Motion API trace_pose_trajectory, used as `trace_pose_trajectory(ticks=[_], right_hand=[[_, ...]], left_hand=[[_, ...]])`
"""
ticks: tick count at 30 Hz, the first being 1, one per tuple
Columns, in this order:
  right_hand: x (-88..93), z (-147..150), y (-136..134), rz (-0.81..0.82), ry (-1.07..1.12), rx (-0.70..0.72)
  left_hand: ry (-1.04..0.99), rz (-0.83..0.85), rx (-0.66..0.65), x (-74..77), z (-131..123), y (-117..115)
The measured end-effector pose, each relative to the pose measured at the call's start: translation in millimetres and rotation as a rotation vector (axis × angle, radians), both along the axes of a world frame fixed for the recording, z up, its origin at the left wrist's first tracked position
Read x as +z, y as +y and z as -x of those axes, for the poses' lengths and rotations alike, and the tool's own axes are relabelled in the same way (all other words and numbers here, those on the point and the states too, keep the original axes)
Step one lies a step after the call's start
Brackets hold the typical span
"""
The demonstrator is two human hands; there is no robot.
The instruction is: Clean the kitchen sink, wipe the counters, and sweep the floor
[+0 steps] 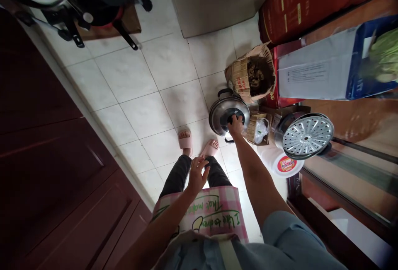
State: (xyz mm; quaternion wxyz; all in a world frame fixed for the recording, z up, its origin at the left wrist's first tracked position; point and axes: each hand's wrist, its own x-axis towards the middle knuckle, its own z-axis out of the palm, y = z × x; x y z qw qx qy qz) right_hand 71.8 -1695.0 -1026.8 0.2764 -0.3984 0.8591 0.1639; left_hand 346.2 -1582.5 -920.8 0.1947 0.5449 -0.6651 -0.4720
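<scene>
Right hand grips black knob of domed steel lid

A stainless steel pot sits lidded on the white tile floor, its domed lid shining, dark loop handles on opposite sides. A person's right hand grips the black knob on top. The pot stands just beside a brown sack of dried goods.

Likely a home kitchen: cabinets, tiles, steel pot
</scene>
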Motion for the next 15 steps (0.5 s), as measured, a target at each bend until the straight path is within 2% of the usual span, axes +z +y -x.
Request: trace_pose_trajectory(ticks=[6,15], right_hand=[[-0.3,-3,1,0.03,-0.011,-0.017],[-4.4,0,3,0.008,-0.021,-0.034]], left_hand=[[0.0,-0.024,-0.026,0.7,-6,3],[-0.006,-0.042,-0.031,1.4,-10,-11]])
